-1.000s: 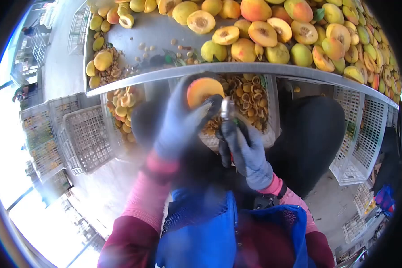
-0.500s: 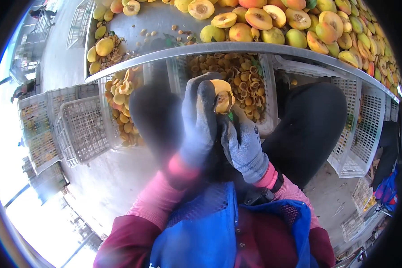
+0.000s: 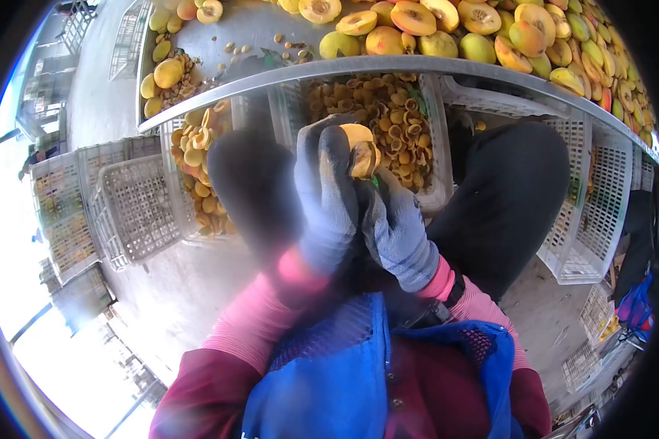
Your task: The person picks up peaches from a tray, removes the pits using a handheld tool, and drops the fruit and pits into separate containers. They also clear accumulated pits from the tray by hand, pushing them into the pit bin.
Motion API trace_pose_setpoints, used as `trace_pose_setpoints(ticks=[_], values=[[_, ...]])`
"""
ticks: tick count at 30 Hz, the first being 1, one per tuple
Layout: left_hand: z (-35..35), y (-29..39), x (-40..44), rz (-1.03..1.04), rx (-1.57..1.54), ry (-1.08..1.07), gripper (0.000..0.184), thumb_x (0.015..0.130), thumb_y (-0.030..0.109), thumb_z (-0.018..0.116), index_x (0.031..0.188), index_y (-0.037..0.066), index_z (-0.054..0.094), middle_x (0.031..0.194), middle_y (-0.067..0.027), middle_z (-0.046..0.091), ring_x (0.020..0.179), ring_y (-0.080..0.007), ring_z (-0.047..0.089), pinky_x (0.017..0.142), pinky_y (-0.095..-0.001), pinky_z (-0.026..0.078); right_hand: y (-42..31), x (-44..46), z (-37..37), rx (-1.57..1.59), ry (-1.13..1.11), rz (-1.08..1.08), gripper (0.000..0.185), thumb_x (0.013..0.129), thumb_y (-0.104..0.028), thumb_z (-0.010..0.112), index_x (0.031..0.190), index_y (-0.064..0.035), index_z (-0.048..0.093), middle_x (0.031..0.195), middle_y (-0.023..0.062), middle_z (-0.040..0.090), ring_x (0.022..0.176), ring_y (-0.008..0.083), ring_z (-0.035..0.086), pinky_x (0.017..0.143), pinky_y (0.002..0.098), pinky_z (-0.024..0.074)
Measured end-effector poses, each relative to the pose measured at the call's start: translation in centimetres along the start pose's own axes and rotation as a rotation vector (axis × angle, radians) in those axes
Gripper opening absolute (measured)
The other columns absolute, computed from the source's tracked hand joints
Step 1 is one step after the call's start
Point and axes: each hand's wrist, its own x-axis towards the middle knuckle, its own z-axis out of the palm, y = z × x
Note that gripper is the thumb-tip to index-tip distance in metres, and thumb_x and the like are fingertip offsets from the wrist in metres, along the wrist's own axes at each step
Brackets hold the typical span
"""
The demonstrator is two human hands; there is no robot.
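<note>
Grey-gloved left hand (image 3: 326,190): curled around the peach half (image 3: 360,151).
Peach half: before the table's (image 3: 231,33) near edge, cut face rightward; long axis unclear.
Right hand (image 3: 401,233): curled round a mostly hidden green tool (image 3: 375,181).
Bin (image 3: 439,146): behind, hands blocking part.

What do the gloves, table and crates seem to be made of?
Gloves: apparently matte knit, softly textured, perhaps rubber-coated where darker. Table: probably bare metal, smooth, judging by its grey sheen. Crates: likely moulded plastic, dull, by their regular lattice walls.
</note>
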Motion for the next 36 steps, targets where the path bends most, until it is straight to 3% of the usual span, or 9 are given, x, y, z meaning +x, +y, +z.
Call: trace_pose_setpoints(ticks=[11, 12, 15, 20, 23, 26, 28, 33, 36], values=[[-2.0, -0.9, 0.9, -0.148, 0.196, -0.256, 0.022, 0.096, 0.022, 0.049, 0.100, 0.001, 0.056, 0.085, -0.0042, 0.058, 0.074, -0.0100, 0.055, 0.067, -0.0243, 0.045, 4.4, -2.4, 0.3, -0.179, -0.168, -0.019, 0.041, 0.098, -0.019, 0.044, 0.130, 0.0051, 0.039, 0.111, 0.0134, 0.055, 0.096, 0.0163, 0.055, 0.083, 0.0287, 0.0454], [-2.3, -1.3, 1.0, -0.019, 0.262, -0.294, 0.023, 0.095, 0.023, 0.049, 0.099, 0.002, 0.057, 0.084, -0.0029, 0.058, 0.072, -0.0094, 0.054, 0.065, -0.0244, 0.044, 4.8, -2.6, 0.3, -0.167, -0.179, 0.011, 0.041, 0.098, -0.019, 0.043, 0.130, 0.0051, 0.038, 0.112, 0.0132, 0.055, 0.097, 0.0157, 0.055, 0.083, 0.0282, 0.0454], [-2.0, 2.5, 2.3, -0.621, -0.199, -0.278, 0.025, 0.095, 0.025, 0.050, 0.099, 0.002, 0.058, 0.085, -0.0035, 0.058, 0.071, -0.0099, 0.052, 0.063, -0.0244, 0.043, 2.6, -1.3, -0.2, 0.082, -0.179, 0.176, 0.041, 0.098, -0.020, 0.043, 0.130, 0.0053, 0.038, 0.113, 0.0140, 0.055, 0.099, 0.0169, 0.056, 0.086, 0.0283, 0.0451], [-2.4, -0.1, 1.5, -0.287, -0.036, -0.276, 0.027, 0.094, 0.027, 0.053, 0.100, 0.001, 0.058, 0.085, -0.0017, 0.055, 0.080, -0.0081, 0.049, 0.071, -0.0228, 0.042, 1.7, -0.7, -0.3, 0.246, -0.223, 0.276, 0.040, 0.097, -0.021, 0.046, 0.125, 0.0061, 0.043, 0.105, 0.0147, 0.058, 0.095, 0.0196, 0.057, 0.083, 0.0300, 0.0460], [-2.9, -1.3, 0.6, -0.083, 0.178, -0.289, 0.023, 0.093, 0.023, 0.054, 0.098, 0.001, 0.057, 0.084, -0.0044, 0.055, 0.078, -0.0082, 0.049, 0.070, -0.0241, 0.043, 1.9, -1.5, -0.1, -0.100, -0.110, 0.169, 0.033, 0.091, -0.019, 0.054, 0.116, 0.0019, 0.052, 0.101, 0.0226, 0.059, 0.091, 0.0347, 0.058, 0.080, 0.0388, 0.0450], [-4.5, -2.7, 0.7, -0.039, 0.281, -0.408, 0.021, 0.092, 0.021, 0.055, 0.097, 0.000, 0.057, 0.084, -0.0057, 0.055, 0.076, -0.0096, 0.051, 0.068, -0.0247, 0.043, 3.4, -1.1, -1.0, -0.226, -0.343, 0.067, 0.034, 0.091, -0.022, 0.054, 0.115, 0.0016, 0.053, 0.103, 0.0234, 0.059, 0.093, 0.0355, 0.058, 0.081, 0.0393, 0.0451], [-4.2, -3.1, 0.8, -0.053, 0.197, -0.386, 0.020, 0.091, 0.020, 0.055, 0.096, 0.001, 0.057, 0.082, -0.0056, 0.056, 0.075, -0.0101, 0.051, 0.067, -0.0250, 0.043, 3.0, -1.4, -0.7, -0.101, -0.280, 0.200, 0.033, 0.091, -0.022, 0.053, 0.113, 0.0017, 0.053, 0.102, 0.0230, 0.059, 0.092, 0.0342, 0.058, 0.080, 0.0393, 0.0452], [-3.9, -3.1, -0.2, 0.501, 0.537, -0.273, 0.018, 0.090, 0.015, 0.056, 0.099, 0.000, 0.056, 0.084, -0.0083, 0.057, 0.072, -0.0149, 0.055, 0.067, -0.0263, 0.045, 2.1, -1.0, -0.6, 0.285, -0.274, 0.467, 0.032, 0.091, -0.021, 0.052, 0.109, 0.0042, 0.053, 0.100, 0.0217, 0.059, 0.088, 0.0304, 0.059, 0.079, 0.0368, 0.0460], [-3.2, -2.4, -1.0, 0.163, 0.259, -0.261, 0.019, 0.092, 0.014, 0.053, 0.104, -0.001, 0.055, 0.089, -0.0106, 0.058, 0.075, -0.0162, 0.057, 0.069, -0.0260, 0.046, 2.7, -1.8, -0.4, 0.361, -0.263, 0.509, 0.034, 0.091, -0.020, 0.053, 0.114, 0.0049, 0.050, 0.102, 0.0180, 0.058, 0.088, 0.0256, 0.058, 0.079, 0.0332, 0.0458]])
